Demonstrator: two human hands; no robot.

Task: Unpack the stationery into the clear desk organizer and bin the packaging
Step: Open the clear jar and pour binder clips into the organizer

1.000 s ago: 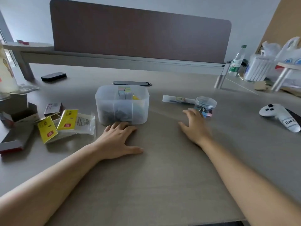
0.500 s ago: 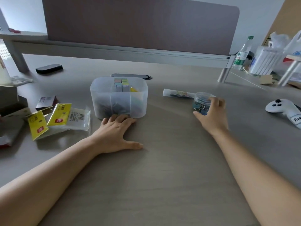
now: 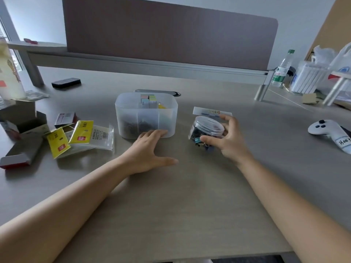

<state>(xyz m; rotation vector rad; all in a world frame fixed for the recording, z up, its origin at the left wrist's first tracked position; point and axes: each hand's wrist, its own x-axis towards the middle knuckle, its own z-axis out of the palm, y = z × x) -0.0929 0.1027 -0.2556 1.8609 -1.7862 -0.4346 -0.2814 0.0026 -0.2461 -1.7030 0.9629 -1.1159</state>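
Note:
The clear desk organizer stands mid-desk, with small coloured boxes and dark clips showing through its walls. My left hand lies flat on the desk, its fingertips against the organizer's front wall. My right hand grips a small round clear jar of binder clips, tilted and lifted toward me, to the right of the organizer. Just behind the jar lies a long clear pen packet. Empty yellow-and-clear wrappers and opened cardboard boxes are scattered at the left.
A white game controller lies at the right. A black phone-like slab sits at the back left, beside a desk leg. The partition screen runs along the back. A water bottle and bags crowd the far right.
My right hand reached to the jar of clips, closed on it and has lifted and tilted it toward me. My left hand stayed flat against the organizer.

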